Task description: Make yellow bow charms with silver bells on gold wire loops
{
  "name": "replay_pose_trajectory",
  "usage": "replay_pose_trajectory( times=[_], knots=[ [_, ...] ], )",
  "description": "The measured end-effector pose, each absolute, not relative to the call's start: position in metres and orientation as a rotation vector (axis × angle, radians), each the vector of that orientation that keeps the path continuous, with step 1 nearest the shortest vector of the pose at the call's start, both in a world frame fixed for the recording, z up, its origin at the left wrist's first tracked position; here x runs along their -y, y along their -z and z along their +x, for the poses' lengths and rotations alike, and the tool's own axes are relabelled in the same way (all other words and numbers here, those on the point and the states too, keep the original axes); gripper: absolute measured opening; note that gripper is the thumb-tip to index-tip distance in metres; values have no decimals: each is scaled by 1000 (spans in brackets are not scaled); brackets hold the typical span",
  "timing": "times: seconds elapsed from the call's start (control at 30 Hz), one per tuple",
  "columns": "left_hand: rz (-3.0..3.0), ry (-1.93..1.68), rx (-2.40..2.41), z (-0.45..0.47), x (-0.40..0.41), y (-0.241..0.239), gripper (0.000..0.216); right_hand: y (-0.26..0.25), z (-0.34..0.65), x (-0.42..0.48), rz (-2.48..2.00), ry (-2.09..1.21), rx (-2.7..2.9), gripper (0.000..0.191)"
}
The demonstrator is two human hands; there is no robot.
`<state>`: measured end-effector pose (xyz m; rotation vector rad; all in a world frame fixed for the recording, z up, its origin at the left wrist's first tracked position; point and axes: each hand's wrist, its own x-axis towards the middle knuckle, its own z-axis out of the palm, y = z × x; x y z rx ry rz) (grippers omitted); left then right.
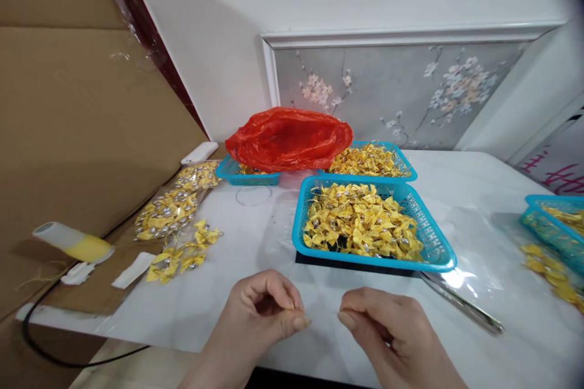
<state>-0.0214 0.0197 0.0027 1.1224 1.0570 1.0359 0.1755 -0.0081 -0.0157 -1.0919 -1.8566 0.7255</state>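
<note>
Low over the near part of the white table (246,237), my left hand (260,310) is closed in a pinch, thumb against fingertips. Across a small gap, my right hand (392,328) pinches in the same way. Whatever either pinch holds is too small to make out. Just beyond both hands stands a blue plastic basket (440,258), heaped with yellow ribbon-like pieces (360,219) that carry silvery beads. Several more yellow beaded pieces (182,255) lie loose to the left of my left hand.
Tweezers or scissors (463,304), partly hidden, lie right of the basket. Behind it are a red plastic bag (289,140) and more blue baskets (406,164). Filled clear bags (168,213) lie left, near a yellow-and-white tool (75,243) and cardboard (82,115). Another basket (552,234) stands far right.
</note>
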Motion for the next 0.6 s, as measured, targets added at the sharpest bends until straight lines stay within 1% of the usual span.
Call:
replay_pose_trajectory(
  times=[0.13,0.23,0.4,0.6],
  knots=[
    [905,-1100,-950,-19,-17,-8,35,19,176,10,-1065,-676,1907,21],
    [946,-1088,-993,-16,-16,-8,36,19,178,10,-1067,-580,1920,21],
    [1027,-1049,-1063,-18,-17,-7,34,15,191,12,-1154,-532,1865,24],
    [1112,-920,-979,-26,-19,0,31,14,208,16,-1304,-445,1811,24]
  ],
)
